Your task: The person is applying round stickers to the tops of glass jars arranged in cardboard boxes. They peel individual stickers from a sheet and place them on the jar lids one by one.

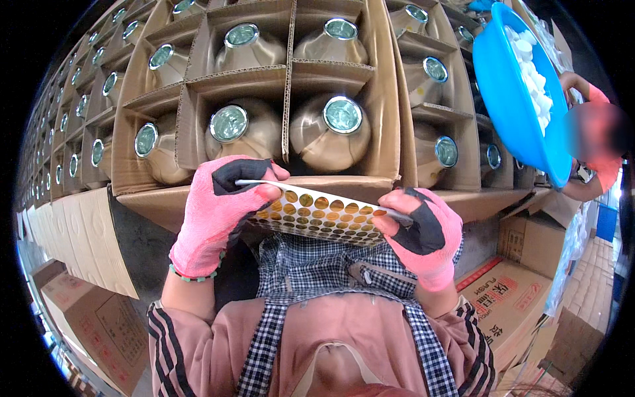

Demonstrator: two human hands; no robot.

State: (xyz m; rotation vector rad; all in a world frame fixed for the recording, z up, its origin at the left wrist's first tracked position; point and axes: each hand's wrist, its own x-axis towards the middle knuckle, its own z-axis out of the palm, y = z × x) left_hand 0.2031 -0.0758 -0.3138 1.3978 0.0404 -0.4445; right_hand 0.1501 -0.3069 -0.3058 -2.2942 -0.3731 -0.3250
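A white sheet of round gold stickers [316,213] is stretched between my hands, in front of a divided cardboard box. My left hand [215,205], in a pink glove with black patches and bare fingertips, pinches its left end. The same kind of glove covers my right hand [426,235], whose thumb and fingers grip the right end. Just beyond the sheet, big glass bottles stand upright in the compartments of the box [390,132]. The nearest are a right bottle [331,142], a middle bottle [241,139] and a left bottle [165,159], each with a silver-rimmed, greenish round top.
More boxed bottles [433,155] flank this box on both sides. At the far right a co-worker's arm [595,178] reaches beside a blue basin [493,79] holding small white pieces [529,73]. Cardboard cartons [509,304] lie at lower right, another carton [92,331] at lower left.
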